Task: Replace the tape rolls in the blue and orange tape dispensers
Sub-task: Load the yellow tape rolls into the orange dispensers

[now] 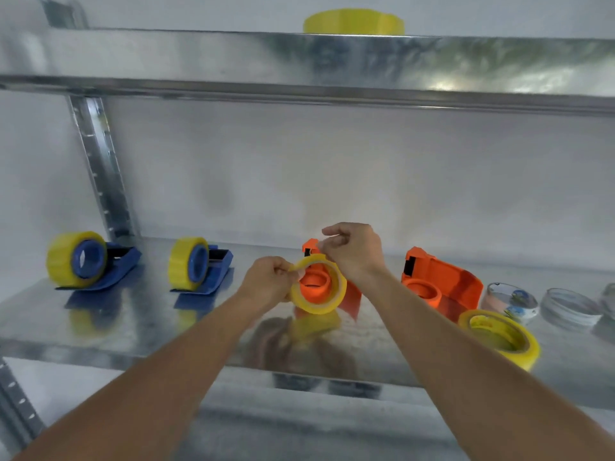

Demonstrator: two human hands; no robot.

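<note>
Two blue tape dispensers, one at the far left [124, 262] and one beside it [218, 267], each carry a thick yellow roll on a metal shelf [100, 327]. In the middle, a thin yellow tape roll [337, 296] sits around the hub of an orange dispenser [314, 284]. My left hand [269, 282] pinches the roll's left rim. My right hand [354, 249] pinches the tape end near the dispenser's top; the tape strip itself is too clear to make out. A second orange dispenser [442, 282] stands to the right with a bare hub. A yellow roll [502, 339] lies flat in front of it.
Clear, nearly spent tape rolls [511, 299] [570, 309] lie at the right end of the shelf. Another yellow roll [354, 21] sits on the upper shelf [299, 58] overhead. A perforated upright post [103, 168] stands at the back left.
</note>
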